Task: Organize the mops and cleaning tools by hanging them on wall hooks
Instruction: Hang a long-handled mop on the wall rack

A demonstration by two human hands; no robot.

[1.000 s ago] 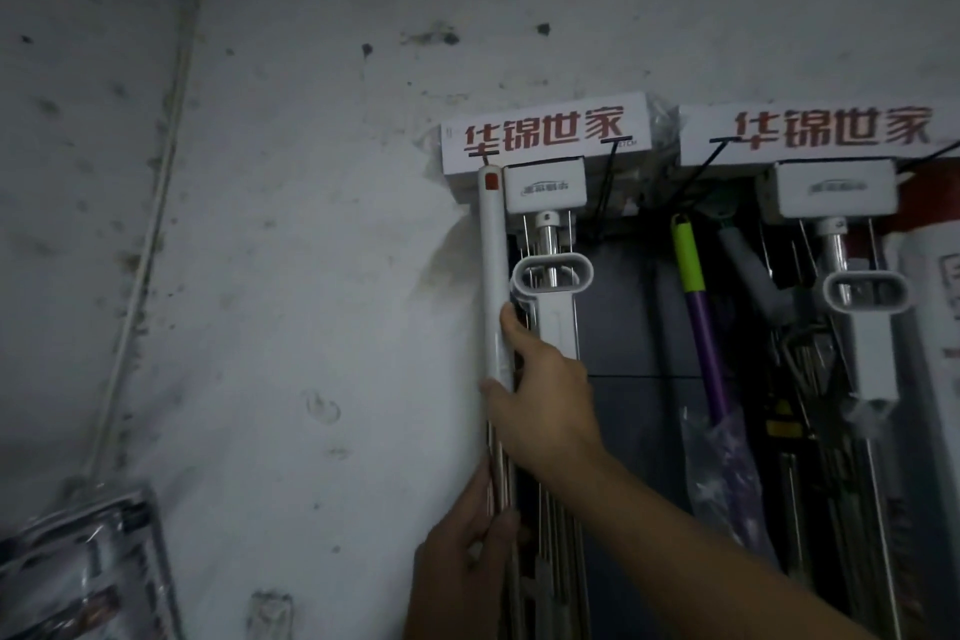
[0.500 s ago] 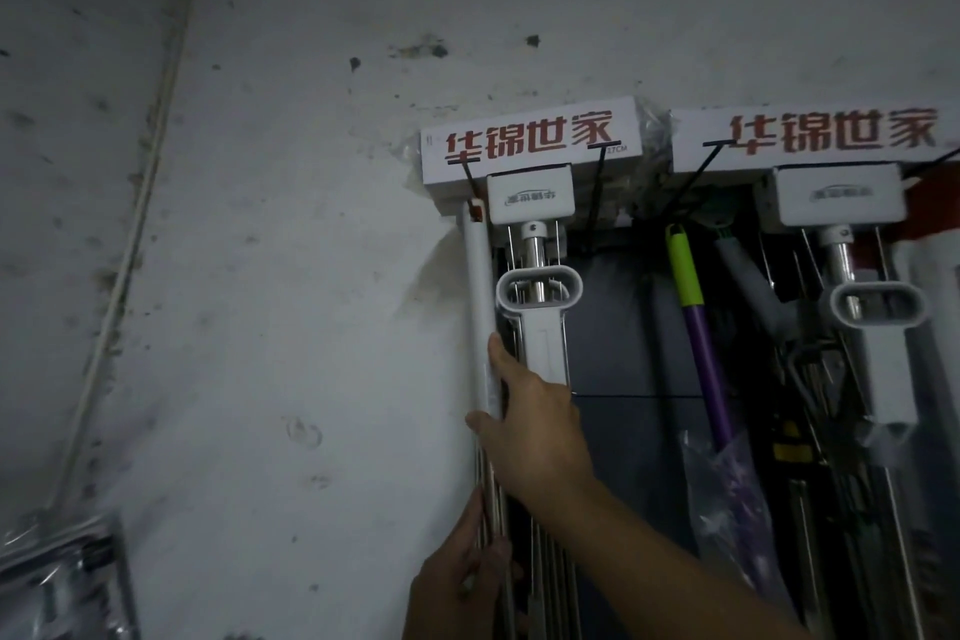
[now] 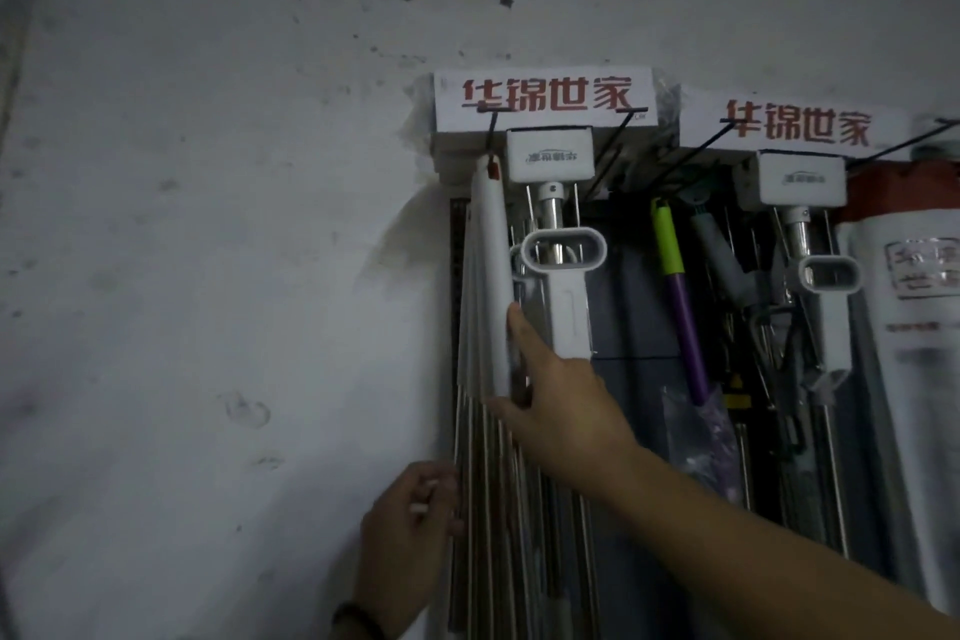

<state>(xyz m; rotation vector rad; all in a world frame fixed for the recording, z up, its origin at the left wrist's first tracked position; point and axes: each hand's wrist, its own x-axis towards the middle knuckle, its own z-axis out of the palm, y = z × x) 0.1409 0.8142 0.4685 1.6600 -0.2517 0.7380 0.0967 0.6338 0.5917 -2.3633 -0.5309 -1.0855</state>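
**Mop at the left hook.** You are holding a long mop upright against the wall. Its white plastic grip [image 3: 491, 286] is standing with the red cap uppermost, just under the black hook [image 3: 489, 133] of the left labelled box [image 3: 543, 99].

Your right hand [image 3: 561, 405] is wrapping the lower end of the grip, with the thumb lying up its side. Your left hand [image 3: 410, 530] is curling round the bare steel shaft [image 3: 470, 473] lower down. Blur is hiding the tip here, so whether the cap is touching the hook cannot be told.

The pole is probably behaving as a stiff, fairly light lever, with its heavier end out of view below. The steel is likely slick, so you are getting better purchase on the plastic. The two-handed hold is giving you control of the tip. The neighbouring loop-handled mop [image 3: 563, 252] is hanging just beside it and could snag.
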